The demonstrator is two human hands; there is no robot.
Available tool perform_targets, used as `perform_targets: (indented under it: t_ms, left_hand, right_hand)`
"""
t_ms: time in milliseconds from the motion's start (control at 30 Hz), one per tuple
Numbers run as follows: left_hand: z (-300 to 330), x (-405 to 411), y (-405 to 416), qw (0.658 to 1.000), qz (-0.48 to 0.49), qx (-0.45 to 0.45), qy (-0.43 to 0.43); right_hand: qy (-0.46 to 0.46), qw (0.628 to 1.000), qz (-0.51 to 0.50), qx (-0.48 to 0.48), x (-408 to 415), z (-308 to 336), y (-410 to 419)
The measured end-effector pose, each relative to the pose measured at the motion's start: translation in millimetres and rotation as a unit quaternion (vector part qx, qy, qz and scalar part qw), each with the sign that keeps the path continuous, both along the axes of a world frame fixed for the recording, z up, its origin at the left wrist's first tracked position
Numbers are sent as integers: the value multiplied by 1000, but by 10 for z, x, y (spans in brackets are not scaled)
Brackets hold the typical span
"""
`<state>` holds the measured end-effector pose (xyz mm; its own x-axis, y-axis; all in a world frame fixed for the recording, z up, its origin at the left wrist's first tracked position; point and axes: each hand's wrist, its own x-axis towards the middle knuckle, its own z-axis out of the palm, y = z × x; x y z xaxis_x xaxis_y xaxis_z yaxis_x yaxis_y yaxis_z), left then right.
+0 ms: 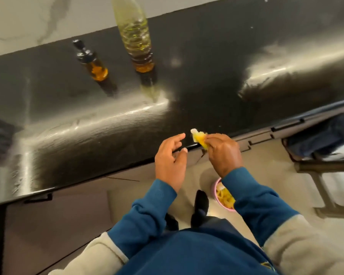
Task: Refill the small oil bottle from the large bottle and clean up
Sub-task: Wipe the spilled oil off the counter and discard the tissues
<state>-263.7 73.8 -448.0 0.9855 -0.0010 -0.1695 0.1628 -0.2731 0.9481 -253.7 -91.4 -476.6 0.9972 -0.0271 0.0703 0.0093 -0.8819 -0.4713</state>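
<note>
The small glass oil bottle with a black pour top [91, 63] stands upright on the shiny black counter [206, 76], with amber oil in its lower part. Just beside it, to its right, stands the tall clear plastic bottle of yellow oil [136, 40]; its top is cut off by the picture edge, so I cannot tell if its cap is on. Both bottles are far back on the counter, well apart from the hands, which hang over the near edge. The left hand [170, 157] is nearer the bottles, with fingers loose and spread, holding nothing. The right hand [223, 152] pinches a crumpled, oily yellow scrap of paper [199, 136]. I think the wiping is nearly done. Right below that hand, on the floor, is a small pink bin [224, 197] with yellow scraps inside, partly hidden by the blue sleeve [254, 199].
</note>
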Motion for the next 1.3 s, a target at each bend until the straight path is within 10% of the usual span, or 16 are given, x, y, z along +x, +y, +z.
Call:
perform_targets:
  t_ms: [100, 200, 567, 833, 1033, 1300]
  left_hand:
    - [-73, 13, -301, 998, -24, -3, 56]
    - [-122, 3, -546, 996, -52, -2, 72]
    - [-427, -149, -854, 971, -62, -25, 231]
    - [-887, -544, -1269, 936, -182, 23, 302]
    - [-1392, -694, -1574, 905, -177, 48, 383]
    - [-2389, -601, -2054, 878, -181, 179, 407]
  right_hand:
    - [-4, 973, -111, 201, -135, 29, -180]
    - [162, 866, -188, 434, -223, 27, -370]
    - [307, 659, -121, 676, -775, -271, -968]
    - [261, 630, -309, 663, -1269, -823, -1050]
    - [235, 707, -377, 550, -1564, -1308, -1171]
    - [188, 619, -479, 593, -1803, -2161, -1322]
